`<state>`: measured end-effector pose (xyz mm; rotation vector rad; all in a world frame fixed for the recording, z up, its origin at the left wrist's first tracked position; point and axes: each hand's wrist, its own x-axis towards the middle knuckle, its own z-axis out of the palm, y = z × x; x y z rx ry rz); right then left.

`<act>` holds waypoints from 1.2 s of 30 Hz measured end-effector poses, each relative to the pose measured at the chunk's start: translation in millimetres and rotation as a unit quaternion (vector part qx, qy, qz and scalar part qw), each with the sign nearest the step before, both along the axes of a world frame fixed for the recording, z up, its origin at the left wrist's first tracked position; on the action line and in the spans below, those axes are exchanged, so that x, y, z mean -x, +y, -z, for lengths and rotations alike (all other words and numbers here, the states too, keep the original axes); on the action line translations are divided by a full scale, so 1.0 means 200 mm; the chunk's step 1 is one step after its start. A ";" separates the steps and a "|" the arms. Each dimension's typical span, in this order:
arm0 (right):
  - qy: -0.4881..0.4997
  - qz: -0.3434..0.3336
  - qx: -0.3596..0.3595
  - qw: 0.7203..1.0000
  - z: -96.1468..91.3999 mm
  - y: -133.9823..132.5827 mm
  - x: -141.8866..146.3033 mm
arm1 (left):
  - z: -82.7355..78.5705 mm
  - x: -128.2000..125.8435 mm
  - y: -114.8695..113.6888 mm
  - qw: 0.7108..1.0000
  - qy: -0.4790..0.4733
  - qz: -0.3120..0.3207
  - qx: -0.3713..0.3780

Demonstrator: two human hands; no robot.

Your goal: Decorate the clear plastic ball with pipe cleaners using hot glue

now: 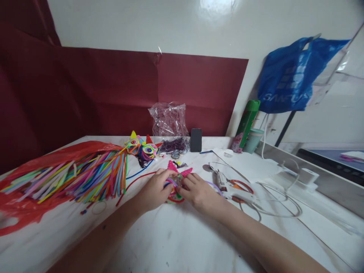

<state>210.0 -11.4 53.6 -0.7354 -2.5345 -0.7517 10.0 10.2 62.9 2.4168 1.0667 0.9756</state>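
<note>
Near the front middle of the table, both hands close round a small colourful pipe-cleaner animal face [178, 182] with two pink pointed ears. My left hand [156, 190] grips its left side, with thumb and fingers bent against it. From the other side my right hand [199, 192] presses its fingers onto the face's right edge. Fingers cover much of the middle. A red pipe cleaner [135, 180] runs out to the left from behind my left hand, and a purple one [214, 186] shows past my right hand.
Loose pipe cleaners [96, 176] lie on a red plastic bag [25, 218] at left. Two similar animal faces [148, 151] sit behind. A white glue gun [240, 195], orange-handled tool [241, 185] and looping cable [280, 215] lie right. A black phone [196, 140] stands at the back.
</note>
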 end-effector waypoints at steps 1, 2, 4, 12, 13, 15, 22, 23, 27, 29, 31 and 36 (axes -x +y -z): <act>0.002 0.001 0.001 1.000 0.00 0.00 0.00 | 0.00 0.00 0.00 1.000 0.002 0.000 0.000; 0.003 0.001 0.001 1.000 -0.01 -0.01 0.00 | 0.00 0.00 0.00 1.000 0.003 -0.001 -0.001; 0.003 0.000 0.000 1.000 -0.02 -0.01 0.00 | 0.00 -0.01 -0.01 1.000 0.003 -0.004 -0.001; 0.073 -0.050 0.034 0.996 -0.01 0.00 0.00 | 0.04 -0.06 -0.02 0.998 -0.022 -0.046 -0.048; 0.101 -0.057 0.050 0.992 -0.01 0.00 -0.01 | 0.04 -0.06 -0.02 0.997 -0.022 -0.046 -0.057; 0.175 -0.063 0.074 0.980 -0.01 0.01 -0.02 | 0.05 -0.06 -0.01 0.996 -0.024 -0.048 -0.065; 0.332 0.003 0.077 0.940 -0.03 0.06 -0.09 | 0.05 -0.05 0.01 0.997 -0.035 -0.052 -0.054; 0.332 -0.002 0.080 0.940 -0.03 0.06 -0.09 | 0.05 -0.05 0.01 0.997 -0.036 -0.052 -0.054; 0.264 -0.055 0.127 0.955 -0.02 0.07 -0.08 | 0.05 -0.05 0.01 0.996 -0.036 -0.047 -0.063; 0.228 -0.064 0.148 0.960 0.00 0.07 -0.07 | 0.05 -0.05 0.01 0.996 -0.039 -0.050 -0.067; 0.219 -0.058 0.153 0.962 0.02 0.08 -0.06 | 0.05 -0.04 0.01 0.995 -0.044 -0.054 -0.068; 0.229 -0.045 0.159 0.959 0.05 0.08 -0.04 | 0.04 -0.04 0.01 0.996 -0.039 -0.049 -0.068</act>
